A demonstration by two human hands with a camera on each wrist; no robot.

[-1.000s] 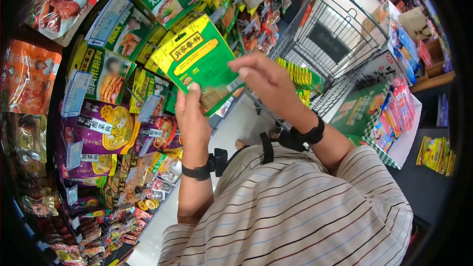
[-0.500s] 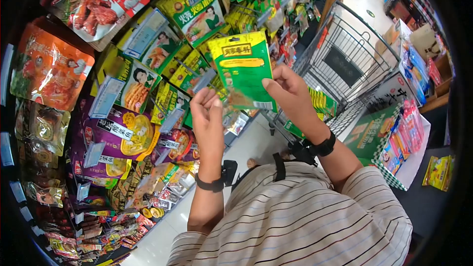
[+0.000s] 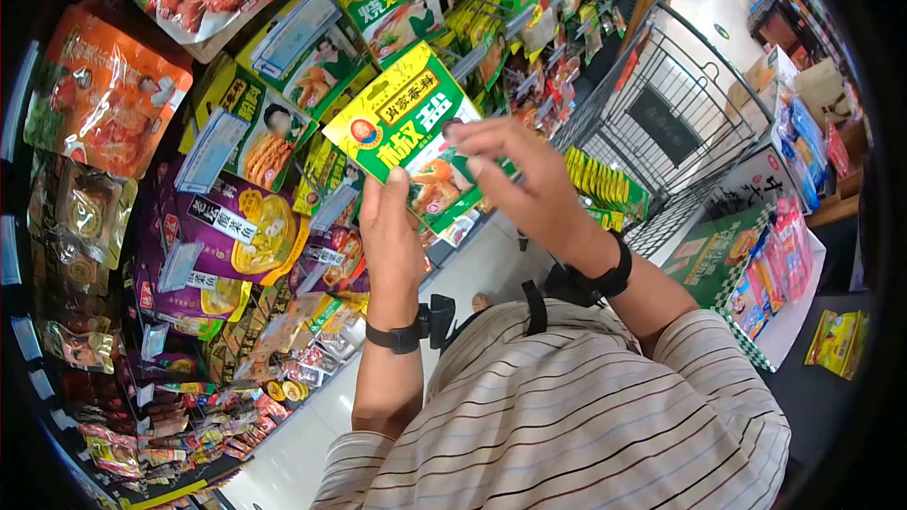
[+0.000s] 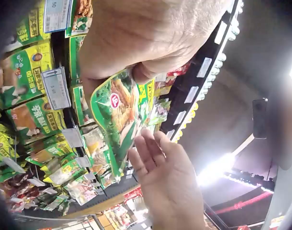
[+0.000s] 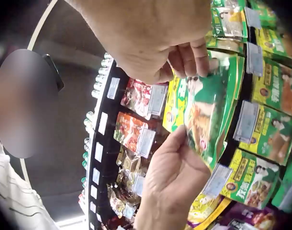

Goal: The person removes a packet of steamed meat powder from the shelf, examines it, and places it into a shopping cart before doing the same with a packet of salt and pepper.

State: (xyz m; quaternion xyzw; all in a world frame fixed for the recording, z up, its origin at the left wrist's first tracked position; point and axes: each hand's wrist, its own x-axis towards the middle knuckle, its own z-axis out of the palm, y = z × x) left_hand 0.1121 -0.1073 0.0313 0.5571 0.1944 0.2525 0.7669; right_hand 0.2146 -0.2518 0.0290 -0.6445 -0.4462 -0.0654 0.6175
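A green and yellow seasoning packet [image 3: 406, 132] is tilted in front of the shelf, its printed front with a food picture facing up. My left hand [image 3: 389, 231] pinches its lower left edge, thumb on the front. In the right wrist view, that thumb [image 5: 177, 139] presses the packet's face. My right hand [image 3: 529, 184] hovers by the packet's right side with loosely bent fingers, overlapping its edge in the head view. The left wrist view shows the right hand's fingers [image 4: 148, 151] spread beside the packet's bottom edge.
Hanging seasoning packets [image 3: 402, 14] and price tags [image 3: 213, 151] fill the rack ahead and left. Purple bags [image 3: 213, 227] hang lower. A shopping cart [image 3: 661, 113] stands at the right, beside a box [image 3: 727, 264] of colourful packs. More green packets [image 3: 605, 179] lie near the cart.
The packet went from my left hand to my right and back to my left. Its back showed earlier; now its front does. My right hand has let go of it.
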